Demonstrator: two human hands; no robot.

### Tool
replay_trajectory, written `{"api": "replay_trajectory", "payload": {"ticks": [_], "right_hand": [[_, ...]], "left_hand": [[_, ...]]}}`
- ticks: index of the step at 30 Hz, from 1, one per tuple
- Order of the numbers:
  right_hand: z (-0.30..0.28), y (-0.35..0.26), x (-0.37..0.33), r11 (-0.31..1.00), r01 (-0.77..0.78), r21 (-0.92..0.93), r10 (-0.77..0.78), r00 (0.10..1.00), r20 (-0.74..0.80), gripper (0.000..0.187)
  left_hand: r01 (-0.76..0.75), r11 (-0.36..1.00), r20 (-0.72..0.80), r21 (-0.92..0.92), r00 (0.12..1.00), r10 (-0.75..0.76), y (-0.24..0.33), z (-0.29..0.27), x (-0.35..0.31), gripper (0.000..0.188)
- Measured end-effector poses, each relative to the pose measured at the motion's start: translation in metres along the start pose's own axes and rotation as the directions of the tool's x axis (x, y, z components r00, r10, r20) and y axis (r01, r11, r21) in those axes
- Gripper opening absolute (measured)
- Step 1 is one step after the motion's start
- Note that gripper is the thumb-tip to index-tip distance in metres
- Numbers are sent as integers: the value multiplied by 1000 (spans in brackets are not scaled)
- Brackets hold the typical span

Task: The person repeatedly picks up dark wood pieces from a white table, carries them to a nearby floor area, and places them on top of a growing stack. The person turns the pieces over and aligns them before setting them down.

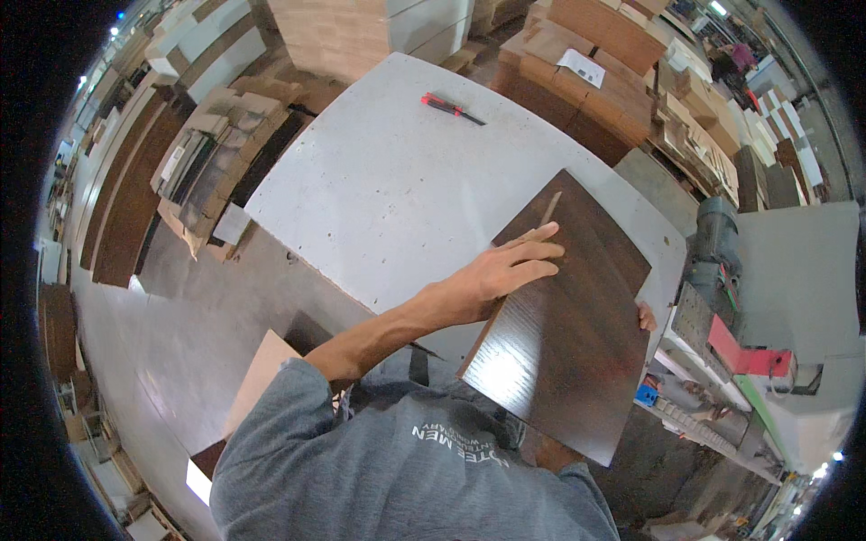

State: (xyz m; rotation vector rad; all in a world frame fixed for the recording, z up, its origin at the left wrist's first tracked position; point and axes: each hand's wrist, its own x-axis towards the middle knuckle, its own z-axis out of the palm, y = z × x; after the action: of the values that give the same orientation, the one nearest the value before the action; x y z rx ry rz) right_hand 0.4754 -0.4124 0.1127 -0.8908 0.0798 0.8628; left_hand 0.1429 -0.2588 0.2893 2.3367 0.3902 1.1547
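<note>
A dark brown wood-grain panel point(577, 343) is tilted in front of me, its lower corner over my lap. My right hand point(646, 316) grips its right edge; only the fingertips show, the rest being hidden behind the panel. At the left edge, my left hand point(505, 272) reaches over the panel with its fingers stretched out and apart. Beyond those fingers runs a thin, light brown strip point(551, 208), which looks like the panel's edge. Farther out, dark brown surface point(532, 215) shows left of that strip; whether it is a second panel I cannot tell.
The white worktable point(361, 180) carries a red-and-black hand tool point(451, 109) at its far side. A machine with a red part point(762, 361) and a motor point(717, 234) stands close on the right. Stacked brown panels point(577, 90) and cartons point(329, 36) surround the table.
</note>
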Motion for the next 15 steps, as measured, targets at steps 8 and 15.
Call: {"api": "replay_trajectory", "payload": {"ticks": [8,15], "right_hand": [[4,44,-11,834,119,-539,-99,993,66,39],[-30,45,-46,964,-127,-233,55,955,-290,47]], "left_hand": [[498,700,-315,-511,649,-692,-58,47,-4,49],[782,559,-133,-275,545,-828,-163,92,-14,41]]}}
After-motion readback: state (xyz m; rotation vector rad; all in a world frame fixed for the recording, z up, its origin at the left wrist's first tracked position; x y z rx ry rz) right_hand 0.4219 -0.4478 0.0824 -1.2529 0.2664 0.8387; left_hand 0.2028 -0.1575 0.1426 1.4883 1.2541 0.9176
